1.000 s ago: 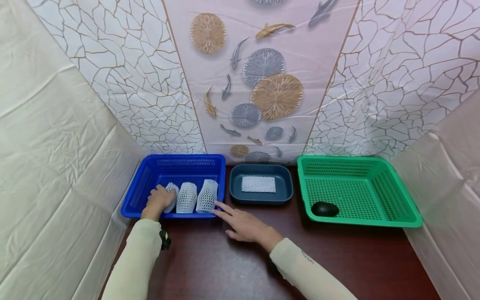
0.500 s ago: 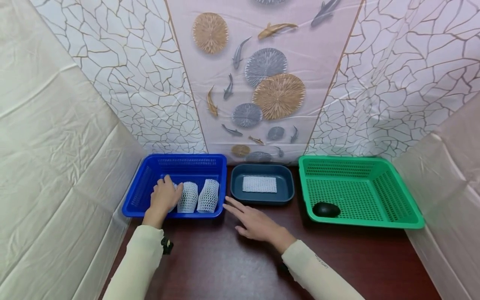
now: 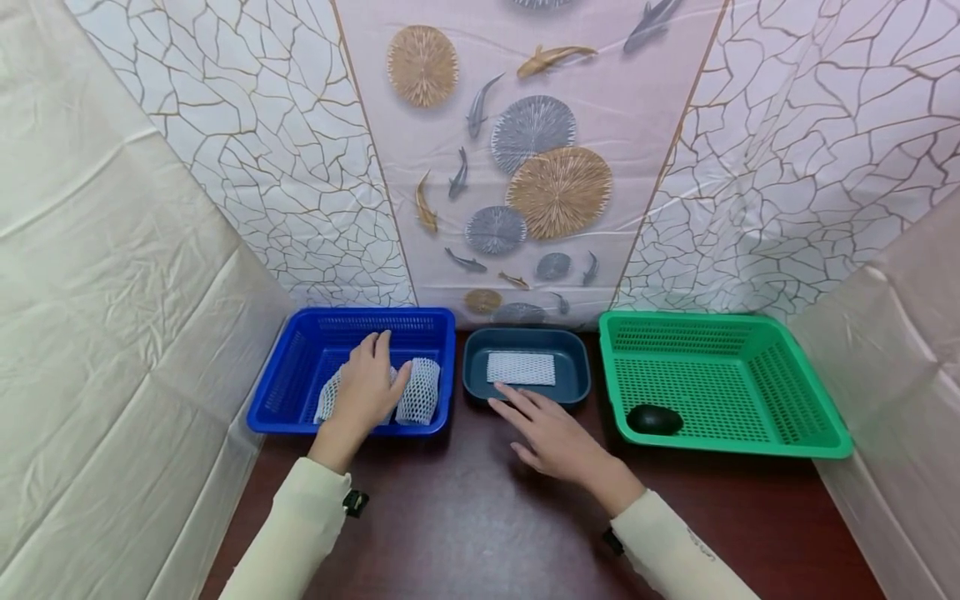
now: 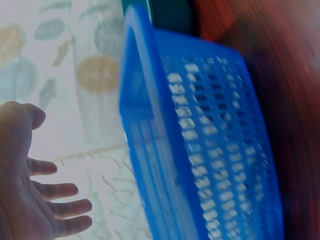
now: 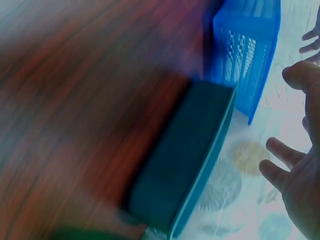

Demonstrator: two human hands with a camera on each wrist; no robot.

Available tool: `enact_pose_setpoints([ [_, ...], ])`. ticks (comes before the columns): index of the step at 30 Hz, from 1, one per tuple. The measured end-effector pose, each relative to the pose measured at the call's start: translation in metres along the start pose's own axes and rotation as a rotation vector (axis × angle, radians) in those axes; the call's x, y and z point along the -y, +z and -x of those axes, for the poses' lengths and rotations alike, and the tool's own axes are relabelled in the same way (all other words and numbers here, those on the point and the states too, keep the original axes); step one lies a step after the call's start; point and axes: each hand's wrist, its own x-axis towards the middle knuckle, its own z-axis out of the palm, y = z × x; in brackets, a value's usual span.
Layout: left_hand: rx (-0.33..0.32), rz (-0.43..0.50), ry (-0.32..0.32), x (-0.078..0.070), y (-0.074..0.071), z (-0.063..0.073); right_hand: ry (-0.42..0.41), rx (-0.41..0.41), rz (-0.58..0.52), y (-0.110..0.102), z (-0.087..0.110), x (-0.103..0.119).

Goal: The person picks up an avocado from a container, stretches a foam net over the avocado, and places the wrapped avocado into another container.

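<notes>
Nets (image 3: 417, 402) lie in basket (image 3: 318, 333); left hand (image 3: 366, 388), spread and empty, has shifted right over them; right hand (image 3: 553, 435), likewise, has moved to tray (image 3: 477, 377). Arranging looks nearly done.

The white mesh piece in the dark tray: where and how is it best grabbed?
Probably from above: the dark tray walls in the white mesh piece. It lies lengthwise left to right, so pinch across its narrower span, midway along the near and far edges.
</notes>
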Motion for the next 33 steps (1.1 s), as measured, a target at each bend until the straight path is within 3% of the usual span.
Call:
enact_pose_setpoints([
  [6,-0.027,-0.048,0.159,-0.027,0.002,0.002,0.012,-0.053,0.059,-0.015,0.019,-0.016],
  [13,-0.033,-0.105,0.316,-0.053,0.014,0.006,0.07,-0.051,0.045,-0.027,0.039,-0.034],
  [24,0.067,-0.199,0.435,-0.081,0.044,0.011,0.104,-0.078,0.064,-0.043,0.066,-0.065],
  [33,0.149,-0.228,0.464,-0.096,0.066,0.01,0.121,-0.115,0.042,-0.055,0.084,-0.094],
])
